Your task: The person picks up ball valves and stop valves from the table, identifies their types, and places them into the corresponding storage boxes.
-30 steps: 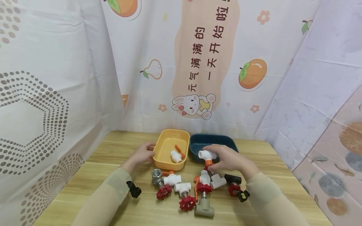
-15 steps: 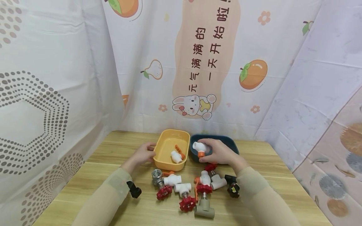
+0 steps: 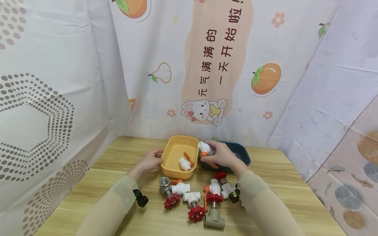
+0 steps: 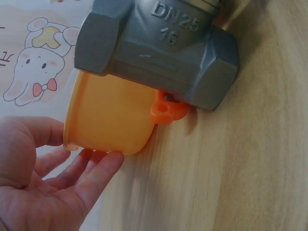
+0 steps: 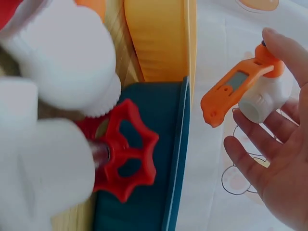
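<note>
Now your right hand has carried the orange-handled white ball valve, pinched in its fingertips, leftward over the navy tray to near the yellow tray's right rim, while your left hand's extended fingers still touch its left side.

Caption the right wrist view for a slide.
The right hand holds an orange-handled white valve near the blue bin.
</note>
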Action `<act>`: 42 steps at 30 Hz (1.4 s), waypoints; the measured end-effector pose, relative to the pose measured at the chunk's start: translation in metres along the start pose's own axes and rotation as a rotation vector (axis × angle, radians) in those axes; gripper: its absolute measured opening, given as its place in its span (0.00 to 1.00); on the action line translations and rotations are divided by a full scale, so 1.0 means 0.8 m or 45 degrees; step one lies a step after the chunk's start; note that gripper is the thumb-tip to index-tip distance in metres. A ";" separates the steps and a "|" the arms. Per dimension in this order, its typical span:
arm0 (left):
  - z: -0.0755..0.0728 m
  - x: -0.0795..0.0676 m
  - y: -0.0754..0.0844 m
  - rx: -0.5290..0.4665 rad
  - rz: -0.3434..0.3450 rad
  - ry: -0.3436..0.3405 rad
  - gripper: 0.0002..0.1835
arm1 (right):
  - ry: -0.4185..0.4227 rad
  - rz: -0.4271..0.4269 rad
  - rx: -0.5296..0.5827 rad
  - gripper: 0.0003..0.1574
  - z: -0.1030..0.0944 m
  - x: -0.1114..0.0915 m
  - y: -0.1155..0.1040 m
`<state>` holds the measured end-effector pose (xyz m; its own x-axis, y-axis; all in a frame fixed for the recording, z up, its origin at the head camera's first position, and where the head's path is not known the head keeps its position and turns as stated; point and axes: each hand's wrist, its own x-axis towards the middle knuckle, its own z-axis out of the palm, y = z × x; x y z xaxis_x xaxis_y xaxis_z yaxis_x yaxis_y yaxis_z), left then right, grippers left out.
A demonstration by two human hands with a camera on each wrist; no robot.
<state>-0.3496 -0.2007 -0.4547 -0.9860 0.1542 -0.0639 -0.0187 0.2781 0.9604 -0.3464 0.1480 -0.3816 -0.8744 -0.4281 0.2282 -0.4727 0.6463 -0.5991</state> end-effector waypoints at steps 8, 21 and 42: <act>0.000 -0.001 0.001 -0.005 0.003 -0.001 0.31 | 0.073 0.087 0.093 0.36 0.017 0.018 0.001; -0.001 0.000 -0.005 -0.022 0.003 0.006 0.31 | 0.123 0.232 0.268 0.34 0.033 0.049 -0.010; 0.000 -0.004 0.000 -0.019 0.028 0.004 0.31 | 0.162 0.424 0.431 0.35 0.051 0.075 -0.006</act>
<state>-0.3467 -0.2010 -0.4543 -0.9866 0.1575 -0.0421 0.0004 0.2603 0.9655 -0.3920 0.0932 -0.3967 -0.9884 -0.1392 0.0611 -0.1218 0.4844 -0.8663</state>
